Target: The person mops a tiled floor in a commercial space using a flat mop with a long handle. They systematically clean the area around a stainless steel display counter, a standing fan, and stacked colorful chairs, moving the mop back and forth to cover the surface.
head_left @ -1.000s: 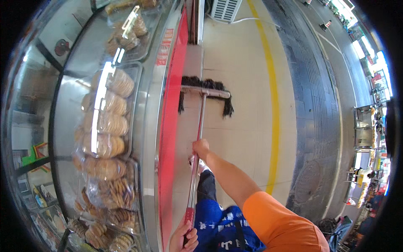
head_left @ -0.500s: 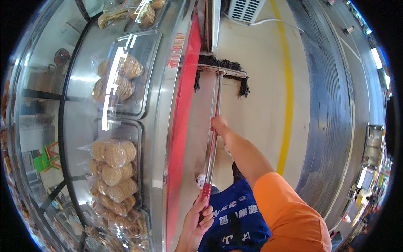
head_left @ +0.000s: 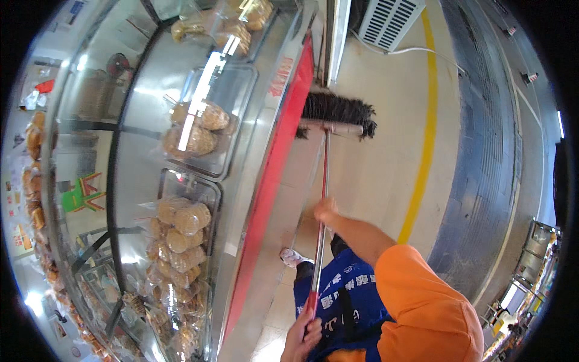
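Note:
A long mop [head_left: 319, 259] with a metal pole and a red grip runs away from me over the tiled floor. My left hand [head_left: 303, 333] wraps the red grip at the near end. Farther up, my right hand [head_left: 325, 211] is closed round the metal pole. The wide mop head [head_left: 341, 111], with black strands and a metal bar, lies on the floor at the far end, its left end beside the red base strip [head_left: 265, 187] of the counter.
On the left, a glass display case [head_left: 232, 199] holds trays of bagged round baked goods [head_left: 184, 238]. A white slatted unit [head_left: 392, 23] with a cable stands far ahead. A yellow line [head_left: 425, 130] and dark flooring [head_left: 482, 145] run along the right. My shoe [head_left: 294, 257] is by the pole.
The mop strands now spread beyond the bar, where before they hung at its ends. My right hand sits lower in view. The whole view has tilted and shifted.

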Tool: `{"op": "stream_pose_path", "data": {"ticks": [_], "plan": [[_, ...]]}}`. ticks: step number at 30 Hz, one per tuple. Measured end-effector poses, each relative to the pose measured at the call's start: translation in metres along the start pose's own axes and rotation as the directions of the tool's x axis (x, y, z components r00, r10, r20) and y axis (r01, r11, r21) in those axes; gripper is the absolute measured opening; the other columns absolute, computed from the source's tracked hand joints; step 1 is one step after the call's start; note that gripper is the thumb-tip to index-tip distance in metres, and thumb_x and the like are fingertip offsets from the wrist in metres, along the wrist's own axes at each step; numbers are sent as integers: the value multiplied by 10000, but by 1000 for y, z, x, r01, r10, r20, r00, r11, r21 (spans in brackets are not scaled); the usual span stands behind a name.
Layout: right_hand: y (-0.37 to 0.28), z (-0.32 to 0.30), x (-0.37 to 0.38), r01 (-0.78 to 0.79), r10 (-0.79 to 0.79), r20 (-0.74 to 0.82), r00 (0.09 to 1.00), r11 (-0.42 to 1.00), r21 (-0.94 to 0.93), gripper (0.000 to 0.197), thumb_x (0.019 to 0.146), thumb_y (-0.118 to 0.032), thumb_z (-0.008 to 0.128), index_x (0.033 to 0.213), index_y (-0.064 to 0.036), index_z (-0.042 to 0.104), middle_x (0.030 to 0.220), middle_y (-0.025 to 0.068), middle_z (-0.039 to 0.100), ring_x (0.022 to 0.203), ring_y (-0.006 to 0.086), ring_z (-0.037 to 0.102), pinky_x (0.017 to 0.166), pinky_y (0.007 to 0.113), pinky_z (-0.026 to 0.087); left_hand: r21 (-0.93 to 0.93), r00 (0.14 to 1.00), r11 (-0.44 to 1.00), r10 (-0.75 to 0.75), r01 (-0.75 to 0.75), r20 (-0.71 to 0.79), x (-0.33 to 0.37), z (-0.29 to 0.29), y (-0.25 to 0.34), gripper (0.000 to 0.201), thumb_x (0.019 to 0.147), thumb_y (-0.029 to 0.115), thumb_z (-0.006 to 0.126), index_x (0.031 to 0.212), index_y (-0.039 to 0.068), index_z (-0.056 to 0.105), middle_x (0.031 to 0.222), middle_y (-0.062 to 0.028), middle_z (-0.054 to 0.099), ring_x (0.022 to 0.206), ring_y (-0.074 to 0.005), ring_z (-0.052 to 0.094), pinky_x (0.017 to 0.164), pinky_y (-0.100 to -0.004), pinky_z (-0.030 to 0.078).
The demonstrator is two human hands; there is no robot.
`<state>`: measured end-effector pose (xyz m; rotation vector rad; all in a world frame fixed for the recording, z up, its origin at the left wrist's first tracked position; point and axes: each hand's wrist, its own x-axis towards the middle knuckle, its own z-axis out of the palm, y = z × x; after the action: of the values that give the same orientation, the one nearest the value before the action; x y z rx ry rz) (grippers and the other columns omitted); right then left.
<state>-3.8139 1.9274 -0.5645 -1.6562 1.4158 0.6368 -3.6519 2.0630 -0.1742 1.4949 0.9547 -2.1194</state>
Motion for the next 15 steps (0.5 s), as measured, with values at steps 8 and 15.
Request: {"op": "stream_pose_path", "data": {"ticks": [8,15], "plan": [[-164,119,-138,-520,535,364,762,170,837,145,780,-173,663,741,-33,670,886,212,692,777,349,701,615,466,545,307,905,951,170,-46,-390,-133,-47,-44,326,984,367,541,1257,212,455,525,48,364,362,-59,319,301,-208,248],[-163,109,-180,-344,474,232,850,164,925,408,834,-124,625,1046,119,374,743,253,633,590,342,676,523,438,558,506,904,862,188,37,-385,-160,-86,-46,538,974,372,555,1433,227,313,544,50,379,372,-58,330,311,-188,255]]}}
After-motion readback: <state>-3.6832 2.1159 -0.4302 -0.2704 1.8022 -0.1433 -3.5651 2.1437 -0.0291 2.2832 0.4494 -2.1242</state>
